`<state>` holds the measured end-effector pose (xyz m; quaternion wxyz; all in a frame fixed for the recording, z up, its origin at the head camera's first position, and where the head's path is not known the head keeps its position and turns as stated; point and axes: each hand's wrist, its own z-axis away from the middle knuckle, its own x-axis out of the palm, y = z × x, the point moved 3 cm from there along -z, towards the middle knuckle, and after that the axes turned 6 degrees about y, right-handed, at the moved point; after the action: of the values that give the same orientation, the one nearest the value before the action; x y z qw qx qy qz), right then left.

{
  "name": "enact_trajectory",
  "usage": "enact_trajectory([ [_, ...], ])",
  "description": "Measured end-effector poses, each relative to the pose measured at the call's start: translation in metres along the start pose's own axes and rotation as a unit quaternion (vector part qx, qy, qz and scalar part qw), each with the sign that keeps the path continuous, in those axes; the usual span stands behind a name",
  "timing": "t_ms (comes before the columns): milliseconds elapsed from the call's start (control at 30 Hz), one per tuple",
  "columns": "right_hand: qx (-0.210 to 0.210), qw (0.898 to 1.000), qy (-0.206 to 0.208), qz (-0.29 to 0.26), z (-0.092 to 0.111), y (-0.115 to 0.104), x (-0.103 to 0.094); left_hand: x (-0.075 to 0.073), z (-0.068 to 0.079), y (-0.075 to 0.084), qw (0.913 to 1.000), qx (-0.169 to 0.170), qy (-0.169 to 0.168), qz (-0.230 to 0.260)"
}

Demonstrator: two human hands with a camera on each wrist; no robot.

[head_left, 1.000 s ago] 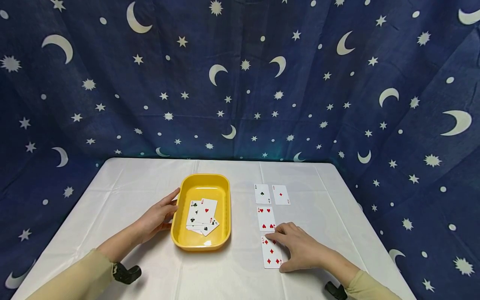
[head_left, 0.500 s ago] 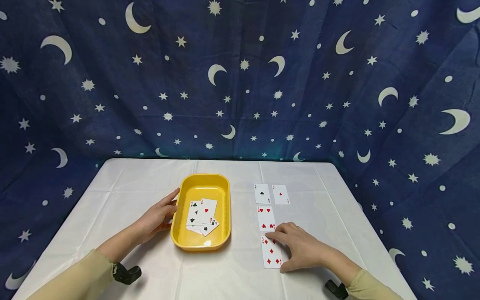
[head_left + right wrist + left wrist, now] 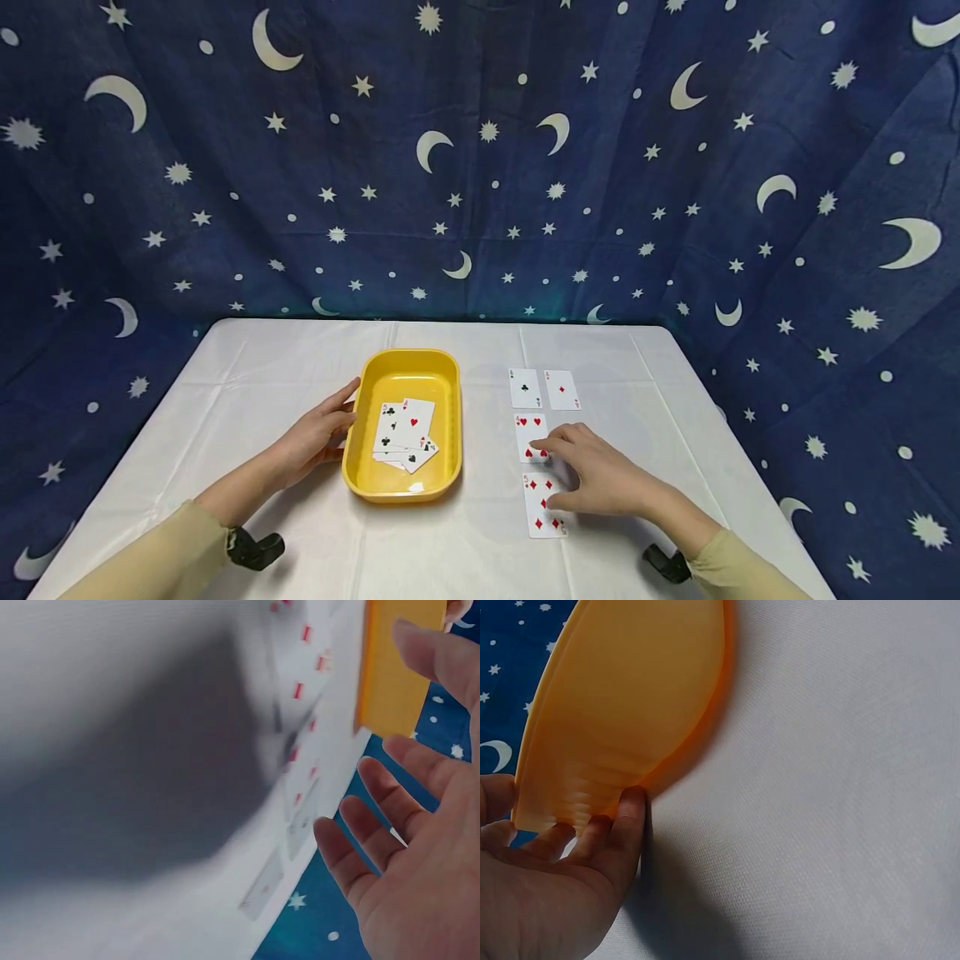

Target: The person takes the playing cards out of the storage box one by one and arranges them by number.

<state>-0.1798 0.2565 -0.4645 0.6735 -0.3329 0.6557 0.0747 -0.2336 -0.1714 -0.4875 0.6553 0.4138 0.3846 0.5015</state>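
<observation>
My left hand (image 3: 311,440) rests its fingers against the left outer wall of a yellow tray (image 3: 450,400); the left wrist view shows the fingers on the tray's side (image 3: 637,697). Inside the tray lie several overlapping playing cards, a five of clubs (image 3: 386,425) among them. My right hand (image 3: 600,479) hovers with spread fingers above a five of diamonds (image 3: 536,508) and a four of hearts (image 3: 525,429). Nothing is between its fingers in the right wrist view. Beyond them lie an ace of clubs (image 3: 525,398) and an ace of diamonds (image 3: 562,400), side by side.
A white cloth (image 3: 480,550) covers the table. A dark blue curtain (image 3: 487,208) with moons and stars hangs behind its far edge and along both sides. Each wrist wears a black camera mount, such as the left mount (image 3: 255,550).
My right hand has lifted from the five of diamonds and shifted slightly away from me, its fingertips now over the four of hearts. The left hand and the tray stay in place.
</observation>
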Motion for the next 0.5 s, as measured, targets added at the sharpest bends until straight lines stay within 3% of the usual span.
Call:
enact_trajectory([
  [500,-0.010,0.998,0.063,-0.005,-0.063,-0.028,-0.027,0.001,0.000,0.000,1.0000,-0.001,0.004,0.003],
])
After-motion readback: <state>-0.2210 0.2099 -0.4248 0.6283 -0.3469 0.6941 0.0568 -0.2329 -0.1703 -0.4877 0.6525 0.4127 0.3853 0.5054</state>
